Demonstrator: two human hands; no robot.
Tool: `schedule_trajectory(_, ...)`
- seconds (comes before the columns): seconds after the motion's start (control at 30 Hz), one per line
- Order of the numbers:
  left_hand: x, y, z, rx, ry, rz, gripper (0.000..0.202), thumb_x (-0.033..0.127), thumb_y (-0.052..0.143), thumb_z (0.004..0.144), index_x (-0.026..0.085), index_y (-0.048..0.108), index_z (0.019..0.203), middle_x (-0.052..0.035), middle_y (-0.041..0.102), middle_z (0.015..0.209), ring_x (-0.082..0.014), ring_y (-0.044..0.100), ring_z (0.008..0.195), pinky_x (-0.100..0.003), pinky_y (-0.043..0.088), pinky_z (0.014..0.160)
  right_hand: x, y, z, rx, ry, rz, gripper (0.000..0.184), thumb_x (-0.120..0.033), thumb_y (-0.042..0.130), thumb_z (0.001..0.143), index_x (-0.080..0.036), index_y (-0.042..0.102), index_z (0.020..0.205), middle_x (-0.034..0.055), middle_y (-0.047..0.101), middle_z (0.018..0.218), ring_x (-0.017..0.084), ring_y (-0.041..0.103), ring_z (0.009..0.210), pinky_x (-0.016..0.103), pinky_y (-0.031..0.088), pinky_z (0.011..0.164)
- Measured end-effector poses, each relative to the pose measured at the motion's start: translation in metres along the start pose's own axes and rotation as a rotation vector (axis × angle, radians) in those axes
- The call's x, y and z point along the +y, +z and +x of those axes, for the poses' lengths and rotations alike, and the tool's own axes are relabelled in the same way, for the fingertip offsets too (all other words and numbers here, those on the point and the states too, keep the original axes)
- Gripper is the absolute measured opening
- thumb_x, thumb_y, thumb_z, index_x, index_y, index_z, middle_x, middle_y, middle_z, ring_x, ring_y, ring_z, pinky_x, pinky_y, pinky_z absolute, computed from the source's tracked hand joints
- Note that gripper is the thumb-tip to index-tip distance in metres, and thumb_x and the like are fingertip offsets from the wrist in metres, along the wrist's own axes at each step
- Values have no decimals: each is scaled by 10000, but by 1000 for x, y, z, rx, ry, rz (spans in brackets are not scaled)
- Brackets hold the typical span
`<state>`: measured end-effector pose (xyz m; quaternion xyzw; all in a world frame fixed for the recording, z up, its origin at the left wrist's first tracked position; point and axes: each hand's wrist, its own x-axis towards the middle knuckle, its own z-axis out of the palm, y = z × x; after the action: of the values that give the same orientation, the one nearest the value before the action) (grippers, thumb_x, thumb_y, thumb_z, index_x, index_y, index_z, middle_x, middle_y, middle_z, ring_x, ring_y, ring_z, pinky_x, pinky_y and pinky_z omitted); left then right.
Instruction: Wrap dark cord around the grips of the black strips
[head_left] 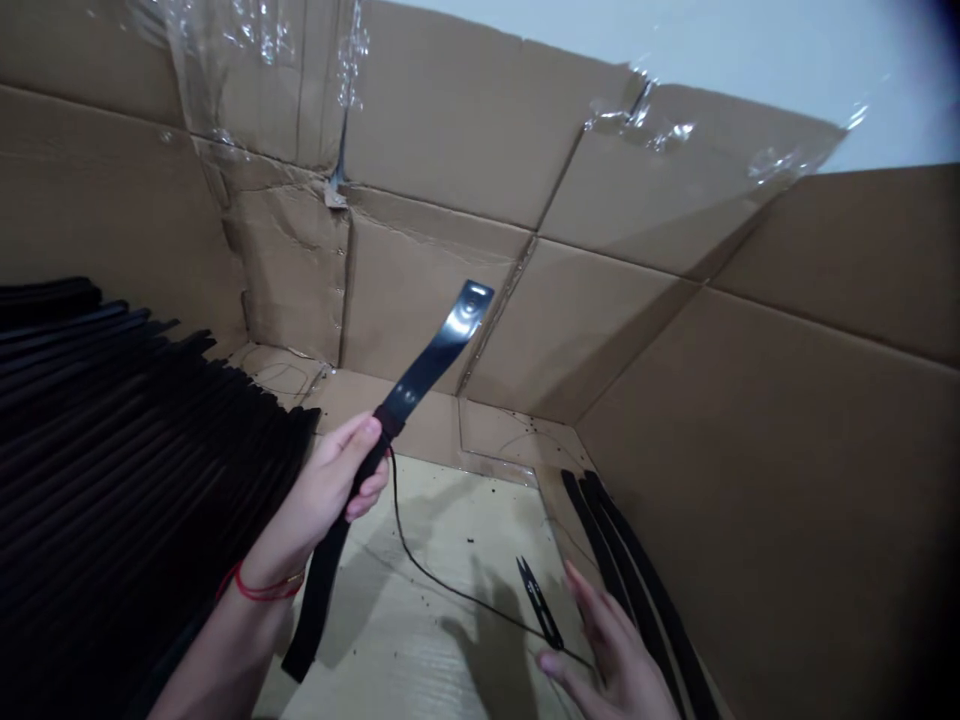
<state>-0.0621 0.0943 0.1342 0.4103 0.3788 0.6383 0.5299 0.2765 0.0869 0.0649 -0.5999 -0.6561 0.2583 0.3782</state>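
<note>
My left hand (349, 470) is closed around a long black strap (319, 590), held at a slant. The strap's upper end is a glossy dark flat piece (442, 350) with a slot near its tip. From beside my left hand a thin dark cord (420, 565) runs down to the right. Small black thread snips (538, 603) lie over the pale work surface, blades pointing away. At lower right my right hand (619, 650) is open, thumb and fingers apart, close beside the snips. Whether the thumb touches the snips or the cord, I cannot tell.
A large stack of black strips (135, 430) fills the left side. On the right, a few dark strips (637, 590) lie along the cardboard wall (810, 450). Taped cardboard panels (442, 130) enclose the back. Bits of debris and loose threads dot the pale board (420, 640).
</note>
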Motion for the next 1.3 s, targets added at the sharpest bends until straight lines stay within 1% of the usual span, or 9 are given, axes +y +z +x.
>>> schedule_trajectory(0.17,-12,20,1,-66,23,174,362,521,447,931,189,455,788,87,416,508,-30,315,355,-126,221,348,-89,71,17,-231,-262,360,523,-336,644,868,-248,506,1365,134,533,1377,271,551,1213,447,447,1030)
schedule_trajectory(0.33,-22,30,-2,-48,58,360,391,539,430,930,176,512,813,76,411,503,-62,345,390,-166,245,376,-141,115,35,-316,-275,607,285,-345,573,928,-200,585,1173,89,648,1044,205,652,909,334,554,809)
schedule_trajectory(0.43,-29,32,-1,-14,141,475,373,500,416,950,185,486,761,75,394,492,-74,342,417,-186,249,415,-146,121,42,-309,-214,671,186,-348,547,934,-182,602,873,23,612,763,150,589,633,258,506,569)
schedule_trajectory(0.53,-33,33,-1,2,191,531,370,463,391,970,198,432,715,72,390,487,-79,349,429,-198,260,446,-145,115,47,-252,-204,673,295,-347,581,908,-178,576,667,-4,529,614,136,502,578,240,429,524)
schedule_trajectory(0.77,-30,42,-6,-19,93,452,389,494,351,979,197,448,747,72,411,501,-70,352,415,-189,261,423,-149,105,47,-302,-164,867,328,-394,634,863,-176,679,622,-68,247,486,81,135,439,240,240,381)
schedule_trajectory(0.97,-36,45,-9,-41,75,268,381,507,354,978,179,480,830,63,467,538,-54,386,406,-163,291,405,-136,112,51,-326,-88,1014,247,-381,694,824,-155,749,740,-85,268,454,58,116,416,227,102,376)
schedule_trajectory(1.13,-39,35,-3,-156,-95,72,453,581,366,947,156,504,1019,59,523,457,-72,404,305,-155,282,327,-128,113,61,-418,29,1096,213,-337,812,697,-144,723,718,-58,482,500,17,171,386,190,99,362)
schedule_trajectory(1.23,-43,28,2,-211,-225,-8,497,630,388,914,149,515,920,46,514,383,-85,392,248,-152,257,278,-130,108,66,-397,25,1050,215,-293,834,670,-142,682,677,-22,581,549,28,311,395,168,149,353)
schedule_trajectory(1.3,-47,24,4,-246,-298,-49,510,652,388,902,161,500,825,36,509,366,-83,382,231,-149,250,262,-131,104,68,-478,54,1077,243,-249,849,652,-156,706,825,-33,593,565,28,360,395,146,165,348)
